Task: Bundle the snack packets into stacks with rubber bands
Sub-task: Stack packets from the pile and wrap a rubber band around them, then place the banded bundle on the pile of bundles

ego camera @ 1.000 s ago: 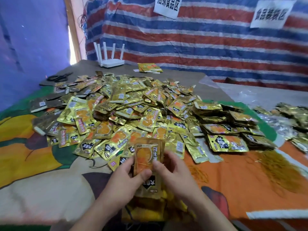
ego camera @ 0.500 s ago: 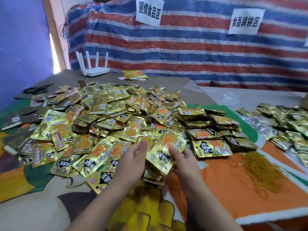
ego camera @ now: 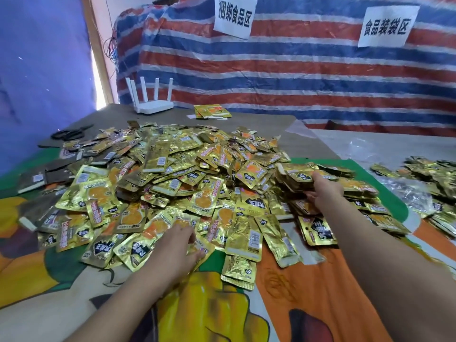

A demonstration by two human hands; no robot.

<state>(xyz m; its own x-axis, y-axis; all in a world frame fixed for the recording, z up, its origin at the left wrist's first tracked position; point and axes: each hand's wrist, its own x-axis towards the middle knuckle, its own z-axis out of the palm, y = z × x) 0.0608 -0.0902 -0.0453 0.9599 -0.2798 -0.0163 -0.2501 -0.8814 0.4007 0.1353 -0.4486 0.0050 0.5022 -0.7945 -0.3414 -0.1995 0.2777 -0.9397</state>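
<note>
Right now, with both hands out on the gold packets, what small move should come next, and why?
Probably the left hand should pinch up a packet from the loose pile under its fingers. It appears to hold nothing, while the right hand rests far off on the stacked packets, so a new stack seems due.

A makeshift packing workshop: striped tarpaulin (ego camera: 296, 77) serves as the walls, paper signs (ego camera: 233, 17) mark the work zones, and the table (ego camera: 308, 144) carries a heap of snack packets (ego camera: 172, 183).
</note>
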